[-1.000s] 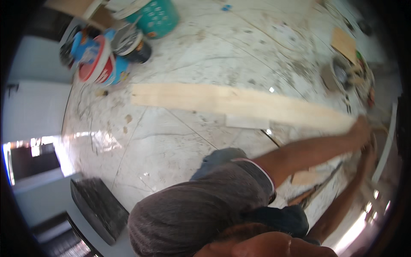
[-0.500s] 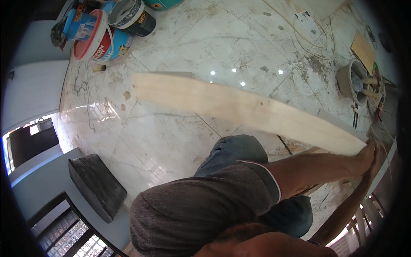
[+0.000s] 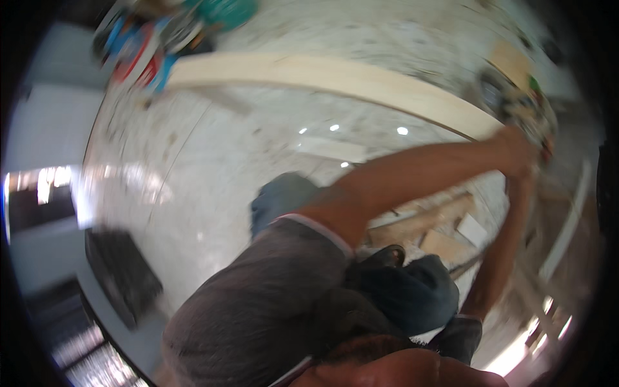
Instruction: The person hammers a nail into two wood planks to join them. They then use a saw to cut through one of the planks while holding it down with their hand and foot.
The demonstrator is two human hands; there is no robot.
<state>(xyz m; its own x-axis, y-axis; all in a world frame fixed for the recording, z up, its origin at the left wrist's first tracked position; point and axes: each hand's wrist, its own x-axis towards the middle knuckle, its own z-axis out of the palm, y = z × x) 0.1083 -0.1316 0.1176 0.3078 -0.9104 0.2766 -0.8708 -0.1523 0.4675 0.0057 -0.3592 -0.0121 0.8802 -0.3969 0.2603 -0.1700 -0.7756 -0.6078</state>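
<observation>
At far left the paint buckets have slid up to the frame's rim, and the long pale plank now arcs across the floor's upper part, swung since a moment ago, which suggests it is being shifted. At right, the left hand meets its end, the right hand below; blur hides either grip.

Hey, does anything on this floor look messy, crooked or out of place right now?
Yes. The pale floor is smeared with dust and grit, short wood offcuts lie scattered by the person's legs, and paint buckets crowd the far corner. The long plank lies slantwise across the floor, both hands at its right end. The picture is blurred.
</observation>
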